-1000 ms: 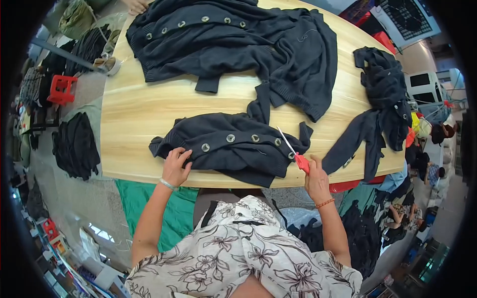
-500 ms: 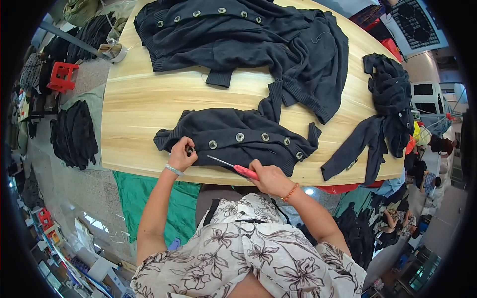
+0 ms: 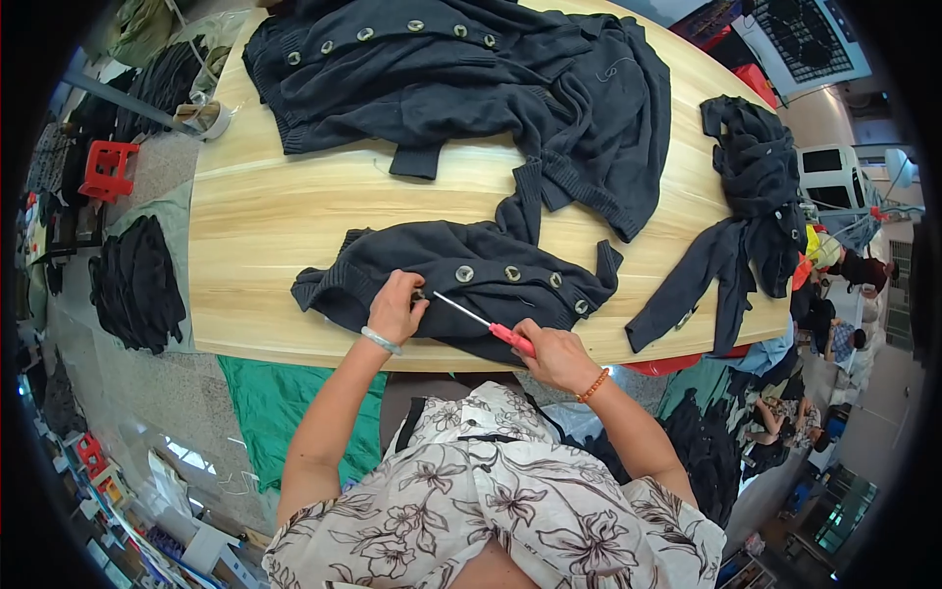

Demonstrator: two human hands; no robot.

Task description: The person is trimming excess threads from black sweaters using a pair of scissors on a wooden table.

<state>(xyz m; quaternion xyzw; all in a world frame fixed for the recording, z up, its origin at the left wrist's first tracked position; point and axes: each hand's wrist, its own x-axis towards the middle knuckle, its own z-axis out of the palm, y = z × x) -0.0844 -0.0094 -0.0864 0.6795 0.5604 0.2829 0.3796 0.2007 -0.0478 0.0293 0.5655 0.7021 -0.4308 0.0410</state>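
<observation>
Floral print shirt [image 3: 491, 510], worn by the person, nearest the lower edge. Right hand [image 3: 555, 355]: clenched around the red handle of a thin metal tool [image 3: 481, 321], shaft pointing left toward the left hand. Left hand [image 3: 395, 308]: bracelet at wrist, fingers pinching dark knit fabric at the tool's tip. Small dark cardigan [image 3: 461, 285]: lies flat at the near edge of the pale wooden surface [image 3: 265, 226], row of round buttons facing up. Large dark cardigan [image 3: 471, 79]: spread across the far side. Third dark garment [image 3: 746, 206]: crumpled at the right end.
</observation>
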